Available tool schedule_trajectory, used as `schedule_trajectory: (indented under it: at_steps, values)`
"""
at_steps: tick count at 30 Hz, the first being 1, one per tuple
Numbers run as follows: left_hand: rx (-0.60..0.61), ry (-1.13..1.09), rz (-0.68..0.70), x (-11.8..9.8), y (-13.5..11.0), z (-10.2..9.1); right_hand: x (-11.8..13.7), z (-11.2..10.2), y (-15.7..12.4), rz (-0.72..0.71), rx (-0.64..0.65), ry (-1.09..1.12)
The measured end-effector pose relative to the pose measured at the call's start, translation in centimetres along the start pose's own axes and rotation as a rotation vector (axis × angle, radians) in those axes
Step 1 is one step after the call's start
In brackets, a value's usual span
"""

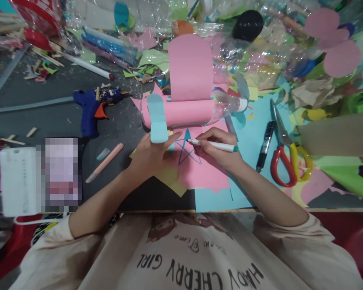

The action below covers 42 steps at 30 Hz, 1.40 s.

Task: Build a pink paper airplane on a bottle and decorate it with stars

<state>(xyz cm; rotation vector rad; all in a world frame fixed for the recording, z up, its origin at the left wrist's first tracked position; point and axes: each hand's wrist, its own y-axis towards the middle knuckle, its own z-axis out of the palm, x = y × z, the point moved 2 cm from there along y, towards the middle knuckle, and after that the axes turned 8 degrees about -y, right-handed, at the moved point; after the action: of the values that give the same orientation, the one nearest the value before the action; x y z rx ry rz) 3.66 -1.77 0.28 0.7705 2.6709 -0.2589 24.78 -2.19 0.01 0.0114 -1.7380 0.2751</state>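
My right hand point(220, 155) grips a white marker with a teal cap point(214, 145), its tip resting on a blue star outline point(187, 152) drawn on a pink paper sheet point(205, 173). My left hand point(153, 155) lies flat on the same sheet to the left of the star, fingers spread, pressing the paper down. Just beyond both hands lies a plastic bottle wrapped in pink paper point(181, 112) with a light blue paper wing point(157, 119) and an upright pink fin point(190, 68).
A blue glue gun point(93, 106) lies left of the bottle. Red and yellow scissors point(286, 155) and a black pen point(264, 145) rest on the right. A pink pencil point(104, 162) and a white box point(18, 181) sit on the left. Paper scraps and cellophane crowd the back.
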Motion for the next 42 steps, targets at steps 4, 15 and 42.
schedule_trajectory:
  at_steps: [4, 15, 42]
  values:
    - [0.004, -0.006, -0.006, 0.0, -0.04, -0.06, 0.28, 0.06, -0.03, -0.035, -0.008, -0.057]
    - [-0.013, 0.019, 0.003, 0.06, -0.03, 0.03, 0.88, 0.24, -0.09, -0.07, 0.046, -0.185]
    - [-0.046, 0.013, 0.033, 0.24, -0.3, 0.25, 0.54, 0.11, -0.04, -0.076, -0.086, -0.164]
